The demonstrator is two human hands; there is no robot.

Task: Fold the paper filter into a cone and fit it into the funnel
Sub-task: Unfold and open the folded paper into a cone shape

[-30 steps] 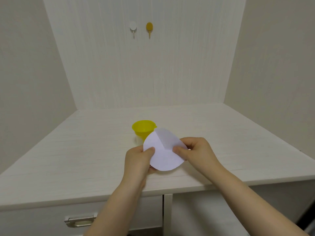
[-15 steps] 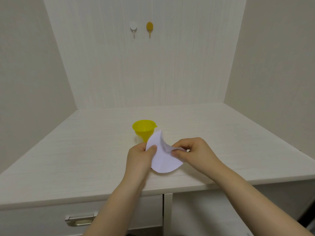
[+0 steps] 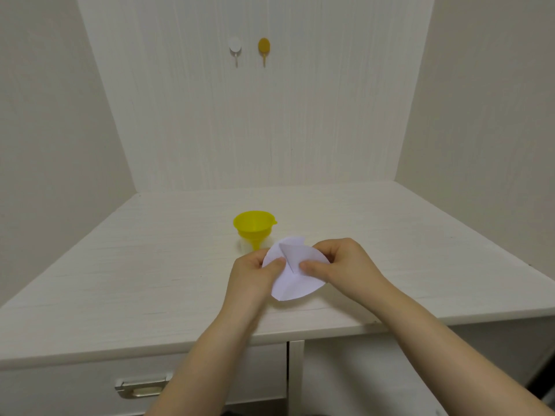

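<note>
A round white paper filter (image 3: 292,280) is held above the near part of the white table (image 3: 150,265), with a crease down its middle and an overlapping flap at the top. My left hand (image 3: 255,274) pinches its left edge with the thumb on top. My right hand (image 3: 345,262) pinches the right half, thumb pressing near the crease. Just behind the paper stands a yellow funnel (image 3: 254,228), upright in a small clear cup (image 3: 247,246), a short way from my fingers.
The table's front edge runs just below my wrists, with a drawer and its metal handle (image 3: 141,387) underneath. Two wall hooks, white (image 3: 235,46) and yellow (image 3: 264,47), hang on the back wall. Walls close in left and right.
The paper was bent sharply half a second ago; now it lies flatter, with the right part overlapping the left along the crease. Both hands stay in place.
</note>
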